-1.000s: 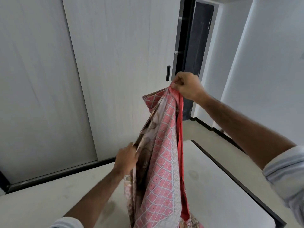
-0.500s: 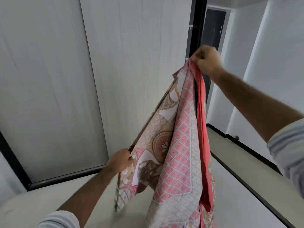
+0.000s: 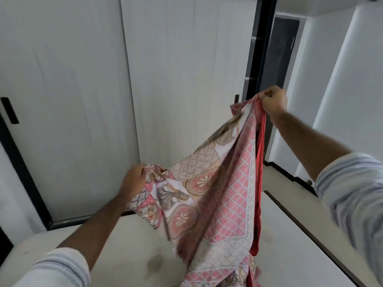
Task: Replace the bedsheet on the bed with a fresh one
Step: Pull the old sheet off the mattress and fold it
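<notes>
The person is holding a patterned pink and red bedsheet (image 3: 217, 183) up in the air over the bed, with both arms reaching forward. The right hand (image 3: 273, 101) is raised high, its fingers curled tight and pinching the top edge of the cloth, where a plain red border is showing. The left hand (image 3: 134, 179) is sitting lower and further left, its fingers bunching and gripping another part of the sheet's edge, so the fabric is stretching in a slope between the two hands. From that slope the rest of the sheet is hanging down in folds, showing a lattice of pink diamonds, round flower medallions and beige scrollwork, and its lower end is running out of view at the bottom edge near the bare mattress (image 3: 290, 255). The mattress is lying pale and uncovered beneath the cloth, with a few faint dark marks on its surface, and a dark bed frame (image 3: 310, 230) is running along its right side. Both forearms are bare, with light striped sleeves (image 3: 352, 193) pushed up towards the elbows. Behind the sheet, tall pale wardrobe doors (image 3: 186, 79) with a dark handle (image 3: 9, 110) are filling the wall, and a dark doorway (image 3: 281, 59) is standing open to the right of them, beside a white wall (image 3: 352, 79).
</notes>
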The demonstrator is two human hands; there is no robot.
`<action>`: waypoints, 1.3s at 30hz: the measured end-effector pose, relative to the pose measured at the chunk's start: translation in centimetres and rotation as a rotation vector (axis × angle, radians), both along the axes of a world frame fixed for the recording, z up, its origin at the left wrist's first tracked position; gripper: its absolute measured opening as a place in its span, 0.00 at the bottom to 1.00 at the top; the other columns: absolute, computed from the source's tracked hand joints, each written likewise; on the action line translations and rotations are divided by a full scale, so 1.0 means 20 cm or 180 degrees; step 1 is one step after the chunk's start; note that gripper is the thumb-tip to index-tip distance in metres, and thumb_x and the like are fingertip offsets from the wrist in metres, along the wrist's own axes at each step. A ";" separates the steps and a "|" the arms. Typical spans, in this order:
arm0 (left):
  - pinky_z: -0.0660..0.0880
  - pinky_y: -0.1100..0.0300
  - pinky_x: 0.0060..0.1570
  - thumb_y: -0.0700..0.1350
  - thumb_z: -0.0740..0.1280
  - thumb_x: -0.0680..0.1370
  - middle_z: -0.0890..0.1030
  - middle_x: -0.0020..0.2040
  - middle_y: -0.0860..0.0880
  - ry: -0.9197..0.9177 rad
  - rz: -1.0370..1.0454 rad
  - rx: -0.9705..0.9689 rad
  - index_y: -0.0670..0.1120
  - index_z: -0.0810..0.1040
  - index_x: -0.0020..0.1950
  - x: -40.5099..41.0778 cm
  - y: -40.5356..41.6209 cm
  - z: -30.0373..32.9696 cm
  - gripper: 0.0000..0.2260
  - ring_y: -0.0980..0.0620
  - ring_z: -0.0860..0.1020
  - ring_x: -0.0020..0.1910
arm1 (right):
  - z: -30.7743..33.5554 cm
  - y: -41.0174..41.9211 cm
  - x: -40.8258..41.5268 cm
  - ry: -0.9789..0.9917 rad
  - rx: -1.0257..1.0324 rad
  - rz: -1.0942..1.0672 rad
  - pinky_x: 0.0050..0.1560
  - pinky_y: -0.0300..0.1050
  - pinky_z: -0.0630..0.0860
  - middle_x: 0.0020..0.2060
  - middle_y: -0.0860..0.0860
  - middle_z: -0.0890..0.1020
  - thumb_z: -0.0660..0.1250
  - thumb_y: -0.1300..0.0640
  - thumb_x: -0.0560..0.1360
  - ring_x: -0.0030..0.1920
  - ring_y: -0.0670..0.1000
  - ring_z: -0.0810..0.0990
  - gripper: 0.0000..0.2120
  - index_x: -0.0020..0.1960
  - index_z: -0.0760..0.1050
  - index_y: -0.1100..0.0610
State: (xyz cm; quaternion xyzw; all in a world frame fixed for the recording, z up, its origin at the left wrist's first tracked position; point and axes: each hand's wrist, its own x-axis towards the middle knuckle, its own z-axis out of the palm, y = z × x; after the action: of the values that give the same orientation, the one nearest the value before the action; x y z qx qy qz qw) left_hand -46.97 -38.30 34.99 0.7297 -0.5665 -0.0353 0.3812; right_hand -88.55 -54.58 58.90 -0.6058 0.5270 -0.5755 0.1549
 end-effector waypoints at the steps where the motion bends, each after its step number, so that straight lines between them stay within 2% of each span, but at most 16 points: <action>1: 0.70 0.49 0.48 0.36 0.61 0.83 0.80 0.48 0.36 -0.0070 0.0059 -0.0149 0.35 0.78 0.50 0.04 0.00 0.05 0.08 0.40 0.78 0.48 | -0.04 -0.01 0.01 -0.0018 0.0047 -0.0003 0.53 0.50 0.82 0.42 0.46 0.78 0.64 0.59 0.80 0.51 0.51 0.82 0.08 0.43 0.74 0.49; 3: 0.71 0.47 0.50 0.35 0.61 0.82 0.79 0.49 0.35 -0.0283 0.0188 -0.0346 0.35 0.78 0.52 0.14 0.04 0.12 0.07 0.37 0.78 0.50 | -0.10 -0.04 0.02 -0.0010 0.0120 -0.0040 0.53 0.50 0.82 0.44 0.47 0.79 0.64 0.58 0.80 0.50 0.51 0.82 0.04 0.48 0.76 0.52; 6: 0.72 0.49 0.45 0.36 0.61 0.82 0.78 0.52 0.39 -0.0894 0.0298 -0.0333 0.40 0.76 0.55 0.29 0.14 0.26 0.06 0.38 0.79 0.47 | -0.13 -0.08 0.01 -0.0056 0.0211 -0.0138 0.52 0.49 0.82 0.48 0.51 0.80 0.64 0.58 0.80 0.51 0.52 0.82 0.04 0.52 0.78 0.55; 11: 0.77 0.48 0.37 0.37 0.64 0.80 0.78 0.53 0.43 -0.2012 -0.0133 -0.0511 0.42 0.76 0.57 0.30 0.23 0.63 0.07 0.37 0.80 0.40 | -0.15 -0.08 0.09 -0.0036 0.0318 0.0229 0.52 0.51 0.82 0.48 0.52 0.82 0.65 0.57 0.79 0.51 0.53 0.82 0.05 0.51 0.79 0.55; 13: 0.78 0.49 0.34 0.39 0.67 0.80 0.78 0.53 0.45 -0.2385 -0.0276 -0.0702 0.43 0.77 0.57 0.23 0.25 0.80 0.07 0.40 0.80 0.36 | -0.13 -0.05 0.16 -0.0047 0.0388 0.0968 0.49 0.50 0.80 0.44 0.53 0.81 0.65 0.61 0.80 0.48 0.55 0.81 0.06 0.46 0.78 0.54; 17: 0.76 0.51 0.27 0.38 0.65 0.79 0.77 0.52 0.47 -0.2894 -0.0173 -0.1348 0.44 0.78 0.56 0.15 0.30 1.18 0.07 0.41 0.78 0.31 | 0.00 0.06 0.23 -0.0437 0.0761 0.3343 0.44 0.42 0.80 0.41 0.53 0.81 0.61 0.67 0.80 0.43 0.52 0.80 0.06 0.48 0.75 0.59; 19: 0.76 0.50 0.28 0.40 0.62 0.81 0.78 0.52 0.46 -0.2917 -0.0115 -0.1876 0.44 0.79 0.56 0.12 0.36 1.38 0.07 0.41 0.79 0.35 | 0.13 0.12 0.22 -0.0596 0.0907 0.4330 0.46 0.42 0.81 0.43 0.55 0.81 0.67 0.64 0.76 0.43 0.51 0.81 0.03 0.50 0.74 0.60; 20: 0.76 0.50 0.30 0.42 0.61 0.81 0.78 0.52 0.45 -0.2845 -0.0106 -0.2198 0.43 0.79 0.56 0.11 0.39 1.48 0.09 0.42 0.80 0.38 | 0.20 0.15 0.22 -0.0639 0.0907 0.4739 0.47 0.44 0.81 0.43 0.56 0.81 0.71 0.62 0.74 0.43 0.52 0.81 0.07 0.49 0.75 0.60; 22: 0.76 0.51 0.35 0.42 0.60 0.81 0.79 0.52 0.44 -0.2573 -0.0146 -0.2764 0.42 0.81 0.55 0.08 0.43 1.65 0.10 0.45 0.80 0.44 | 0.36 0.22 0.21 -0.0642 0.0674 0.5268 0.48 0.45 0.81 0.42 0.55 0.81 0.72 0.62 0.73 0.43 0.52 0.81 0.06 0.48 0.76 0.59; 23: 0.76 0.51 0.37 0.42 0.61 0.81 0.79 0.52 0.44 -0.2513 -0.0182 -0.2874 0.42 0.80 0.56 0.09 0.44 1.70 0.10 0.45 0.80 0.45 | 0.43 0.24 0.22 -0.0639 0.0477 0.5189 0.47 0.44 0.81 0.41 0.54 0.81 0.69 0.64 0.74 0.42 0.51 0.81 0.03 0.47 0.76 0.58; 25: 0.77 0.49 0.37 0.43 0.60 0.82 0.78 0.54 0.44 -0.2808 -0.0190 -0.2664 0.43 0.79 0.58 0.13 0.43 1.78 0.10 0.42 0.80 0.44 | 0.51 0.21 0.26 -0.0651 0.0286 0.4290 0.44 0.43 0.80 0.39 0.52 0.82 0.63 0.67 0.76 0.40 0.49 0.82 0.08 0.45 0.77 0.57; 28: 0.77 0.45 0.33 0.42 0.64 0.82 0.75 0.57 0.46 -0.3448 0.0056 -0.1785 0.47 0.73 0.61 0.31 0.41 1.77 0.08 0.38 0.80 0.39 | 0.50 0.05 0.28 0.0045 -0.0212 0.1669 0.42 0.42 0.73 0.39 0.51 0.81 0.68 0.60 0.75 0.38 0.45 0.80 0.02 0.43 0.76 0.56; 30: 0.78 0.44 0.40 0.42 0.65 0.81 0.75 0.60 0.47 -0.3213 0.0342 -0.1377 0.50 0.71 0.63 0.52 0.45 1.73 0.12 0.38 0.81 0.43 | 0.41 -0.04 0.23 0.0494 -0.0251 0.0333 0.48 0.44 0.72 0.46 0.56 0.81 0.69 0.56 0.76 0.48 0.53 0.80 0.05 0.48 0.78 0.58; 32: 0.78 0.44 0.49 0.44 0.66 0.81 0.77 0.64 0.48 -0.2827 0.0591 -0.0959 0.54 0.68 0.67 0.72 0.54 1.68 0.16 0.39 0.81 0.48 | 0.30 -0.08 0.17 0.0442 -0.0032 -0.0053 0.57 0.48 0.74 0.53 0.61 0.82 0.68 0.57 0.77 0.56 0.61 0.79 0.11 0.54 0.80 0.63; 34: 0.79 0.44 0.53 0.47 0.66 0.82 0.77 0.66 0.48 -0.2758 0.0511 -0.0508 0.58 0.66 0.71 0.83 0.60 1.62 0.19 0.41 0.82 0.52 | 0.20 -0.09 0.17 0.0288 0.0077 -0.0064 0.58 0.48 0.73 0.55 0.63 0.82 0.66 0.60 0.77 0.58 0.63 0.79 0.11 0.55 0.80 0.65; 39: 0.80 0.49 0.45 0.39 0.70 0.79 0.75 0.62 0.52 -0.3128 -0.0016 -0.0411 0.53 0.71 0.72 0.91 0.67 1.47 0.22 0.47 0.82 0.49 | 0.12 -0.08 0.34 0.0009 0.0261 -0.0094 0.59 0.47 0.71 0.58 0.65 0.80 0.63 0.62 0.78 0.61 0.64 0.76 0.12 0.58 0.77 0.67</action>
State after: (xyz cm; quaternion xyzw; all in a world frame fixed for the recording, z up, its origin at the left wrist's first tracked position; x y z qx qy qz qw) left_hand -28.85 -24.88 64.38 0.6335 -0.6821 0.3472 0.1133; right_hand -81.66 -56.21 61.38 -0.5919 0.5593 -0.5549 0.1703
